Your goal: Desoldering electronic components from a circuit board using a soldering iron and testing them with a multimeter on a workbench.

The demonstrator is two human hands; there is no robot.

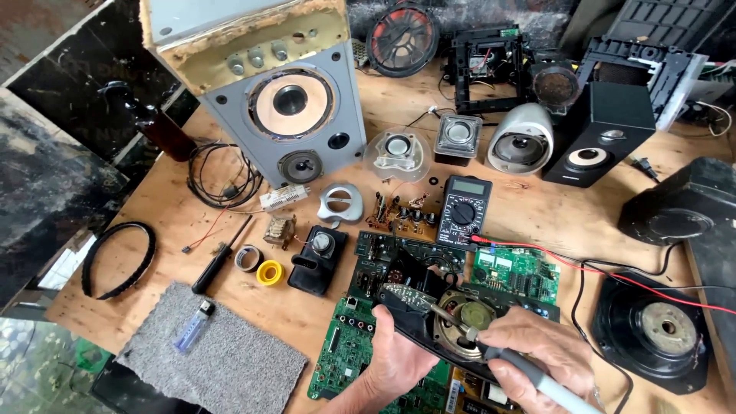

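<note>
the left hand (399, 360) is gripping the black speaker panel (418, 322) to steady it over the green circuit boards (349, 353), while the right hand (537, 353) is closing around a soldering iron (498, 354), pressing its tip onto the small speaker driver (464, 322) near the multimeter (464, 208).

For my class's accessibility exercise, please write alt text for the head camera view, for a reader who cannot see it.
The right hand holds a soldering iron with its tip on a small round speaker, which the left hand steadies over green circuit boards. Around them, a wooden workbench holds speakers, a multimeter, a screwdriver and a lighter.
</note>
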